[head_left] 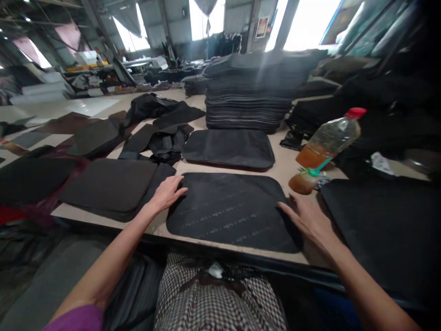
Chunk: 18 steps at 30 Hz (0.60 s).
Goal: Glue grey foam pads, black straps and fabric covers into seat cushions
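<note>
A black rounded rectangular panel (230, 211) with faint printed lettering lies flat near the table's front edge. My left hand (168, 193) rests at its upper left corner, fingers apart and holding nothing. At the panel's right edge is my right hand (306, 216), its thumb over the edge and its fingers spread, slightly blurred. Just behind lies a similar black piece (229, 148), a little thicker. A tall stack of black panels (248, 96) stands farther back.
A tilted plastic bottle (330, 138) with a red cap and a bag of brown drink (303, 181) with a green straw are beyond my right hand. Black sheets (108, 186) lie left, another dark panel (382, 230) right. Black scraps (165, 142) lie behind my left hand.
</note>
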{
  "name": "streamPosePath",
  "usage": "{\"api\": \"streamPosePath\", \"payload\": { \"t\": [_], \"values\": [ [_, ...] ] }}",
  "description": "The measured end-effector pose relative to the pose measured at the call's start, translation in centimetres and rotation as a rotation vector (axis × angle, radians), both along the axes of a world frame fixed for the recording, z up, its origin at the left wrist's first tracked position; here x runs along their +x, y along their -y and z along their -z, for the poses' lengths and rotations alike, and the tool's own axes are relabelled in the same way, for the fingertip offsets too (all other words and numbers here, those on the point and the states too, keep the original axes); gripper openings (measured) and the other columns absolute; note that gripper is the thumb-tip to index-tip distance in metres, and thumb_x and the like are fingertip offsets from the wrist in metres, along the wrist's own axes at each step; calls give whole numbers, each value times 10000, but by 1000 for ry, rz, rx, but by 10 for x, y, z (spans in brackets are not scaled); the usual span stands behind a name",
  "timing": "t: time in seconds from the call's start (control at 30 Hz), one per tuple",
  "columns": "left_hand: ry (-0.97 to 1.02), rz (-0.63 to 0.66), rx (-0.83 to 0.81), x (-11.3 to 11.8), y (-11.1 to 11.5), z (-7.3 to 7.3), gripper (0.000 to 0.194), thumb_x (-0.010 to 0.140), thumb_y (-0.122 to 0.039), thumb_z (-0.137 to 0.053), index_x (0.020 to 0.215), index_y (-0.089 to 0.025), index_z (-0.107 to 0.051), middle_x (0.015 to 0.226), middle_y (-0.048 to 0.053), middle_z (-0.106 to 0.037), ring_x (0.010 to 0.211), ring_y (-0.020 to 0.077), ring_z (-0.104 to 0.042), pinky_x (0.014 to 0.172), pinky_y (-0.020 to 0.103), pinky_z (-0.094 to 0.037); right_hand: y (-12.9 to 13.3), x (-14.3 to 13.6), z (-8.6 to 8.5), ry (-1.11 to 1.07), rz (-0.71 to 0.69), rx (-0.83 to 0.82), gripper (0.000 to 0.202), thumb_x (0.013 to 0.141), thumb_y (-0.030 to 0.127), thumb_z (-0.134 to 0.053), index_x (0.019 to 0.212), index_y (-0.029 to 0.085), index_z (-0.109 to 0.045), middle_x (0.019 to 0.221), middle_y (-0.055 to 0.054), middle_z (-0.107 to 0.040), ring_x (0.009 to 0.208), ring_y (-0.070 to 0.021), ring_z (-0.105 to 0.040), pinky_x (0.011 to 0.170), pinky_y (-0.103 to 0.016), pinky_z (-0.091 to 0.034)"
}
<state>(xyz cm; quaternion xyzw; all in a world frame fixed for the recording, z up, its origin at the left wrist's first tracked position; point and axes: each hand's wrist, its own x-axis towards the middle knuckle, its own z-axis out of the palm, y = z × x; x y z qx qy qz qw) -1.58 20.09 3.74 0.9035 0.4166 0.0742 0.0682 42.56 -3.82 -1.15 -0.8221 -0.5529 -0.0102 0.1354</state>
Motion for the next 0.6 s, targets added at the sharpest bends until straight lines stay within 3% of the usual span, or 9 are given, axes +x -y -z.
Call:
{"api": "streamPosePath", "payload": {
  "t": [0.1,0.2,0.4,0.6],
  "values": [
    [-32,-24,-101,29,-47,-5,635,950,-555,-574,1446,-165,-495,1408,161,-581,1318,325,-528,1081,435,-452,-19,2,-4,64,-17,-63,578,976,622,-473,1202,106,-605,1068,-201,-669,1029,-353,-650,891,-429,-513],
    [-65,3,-138,50,-74,-3,622,863,-550,-692,1339,-165,-587,1328,168,-617,1240,335,-576,1024,427,-476,-28,1,-2,150,31,-119,543,948,613,-541,1161,118,-610,1029,-188,-650,1002,-352,-649,854,-421,-508],
    [-79,19,-153,63,-91,-1,496,684,-545,-841,1003,-195,-692,1125,143,-657,1142,365,-578,925,408,-461,-35,10,-3,91,91,-182,495,896,650,-608,1002,167,-638,1009,-172,-666,1006,-353,-668,793,-415,-503],
    [53,-2,-283,68,-110,5,553,497,-495,-913,860,-198,-622,893,46,-635,900,259,-593,755,302,-422,-47,18,-13,-226,140,-207,534,751,604,-759,1027,176,-598,1024,-158,-710,924,-318,-701,700,-359,-491]
  ]
}}
